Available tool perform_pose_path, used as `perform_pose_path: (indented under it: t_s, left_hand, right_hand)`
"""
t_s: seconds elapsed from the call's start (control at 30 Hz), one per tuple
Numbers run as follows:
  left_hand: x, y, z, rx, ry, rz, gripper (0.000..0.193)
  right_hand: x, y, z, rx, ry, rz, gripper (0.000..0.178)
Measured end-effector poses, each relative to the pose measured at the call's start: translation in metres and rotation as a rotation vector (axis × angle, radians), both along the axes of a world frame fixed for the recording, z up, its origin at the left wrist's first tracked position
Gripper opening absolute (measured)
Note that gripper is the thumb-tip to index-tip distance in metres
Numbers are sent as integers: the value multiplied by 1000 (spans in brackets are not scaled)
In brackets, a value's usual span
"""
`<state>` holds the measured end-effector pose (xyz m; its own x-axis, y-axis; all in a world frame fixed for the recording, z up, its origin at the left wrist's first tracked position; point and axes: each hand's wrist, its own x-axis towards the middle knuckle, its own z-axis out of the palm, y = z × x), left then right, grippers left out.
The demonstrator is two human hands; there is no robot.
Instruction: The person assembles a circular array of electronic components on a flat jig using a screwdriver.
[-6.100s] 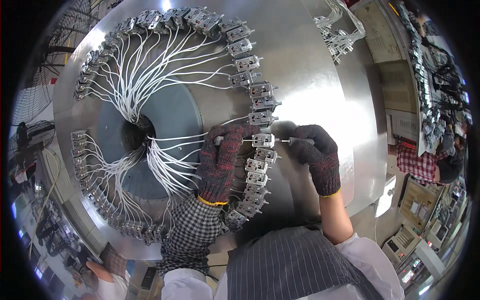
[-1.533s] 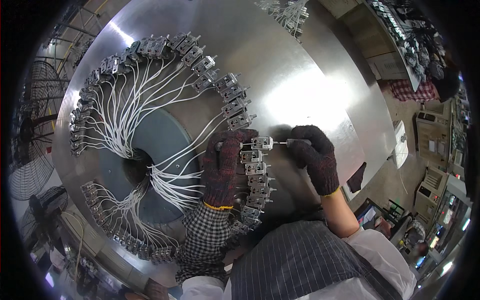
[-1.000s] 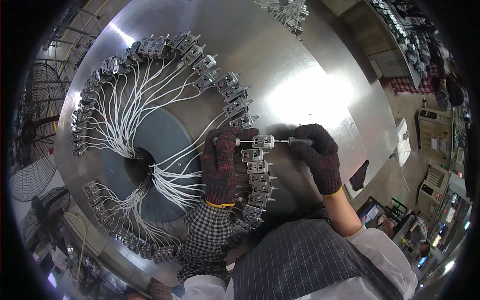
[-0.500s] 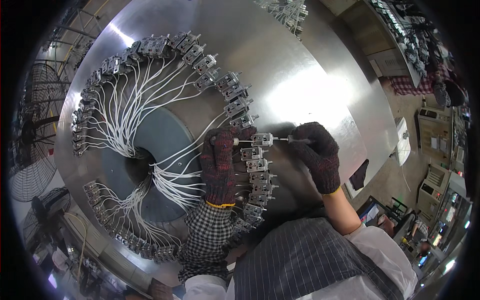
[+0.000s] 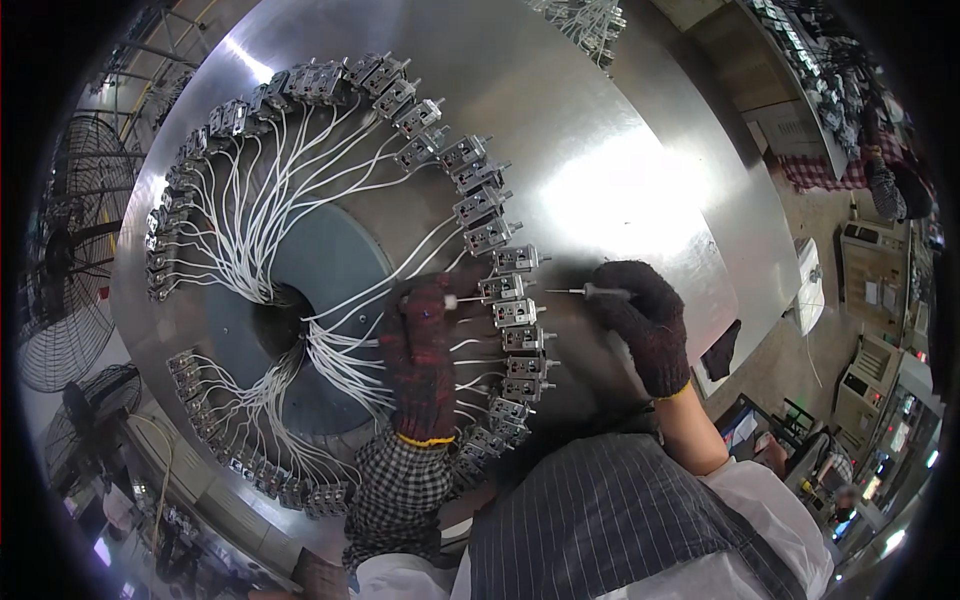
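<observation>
Head camera: a grey disc (image 5: 345,245) sits on a shiny table (image 5: 480,90).

1. Closest, on the near side of the disc and off to its right, is my striped apron (image 5: 600,510).
2. My left hand (image 5: 420,350), in a dark glove, is by the disc's right edge. Its fingers are curled round a thin tool (image 5: 451,302) with a white end. The tool points at a metal box; I can't tell if they touch.
3. My right hand (image 5: 645,325), well right of the disc, has its fingers wrapped on a grey screwdriver (image 5: 605,293). The tip is just beside that box, not touching.
4. The metal box (image 5: 505,288) is right of the disc, one of many ringed round it. I think it's hard, quite light and a bit slippery. I'd pinch its flat sides.
5. White wires (image 5: 335,355) fan out from the disc's hole. They look soft and bendy, so I wouldn't tug them.
6. Far past the disc, up to the right, is a wire bundle (image 5: 590,28).
</observation>
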<state>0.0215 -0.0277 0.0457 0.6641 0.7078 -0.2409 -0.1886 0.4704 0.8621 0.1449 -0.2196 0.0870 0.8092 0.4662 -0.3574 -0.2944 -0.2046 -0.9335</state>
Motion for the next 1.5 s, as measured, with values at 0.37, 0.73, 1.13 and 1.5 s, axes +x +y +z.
perform_pose_path:
  t_s: [0.37,0.73,1.13,1.5]
  left_hand:
    - [-3,-1,-10,-37,144,-141,32]
    - [-5,-1,-17,-10,103,-160,37]
    - [-5,1,-10,-197,7,-245,22]
    - [-9,4,-24,-110,42,-223,26]
  right_hand:
    - [-9,9,-5,26,-47,51,26]
    - [-7,14,-7,20,103,28,29]
    - [-8,18,-7,-2,-42,-10,20]
    - [-4,16,-5,12,-79,46,16]
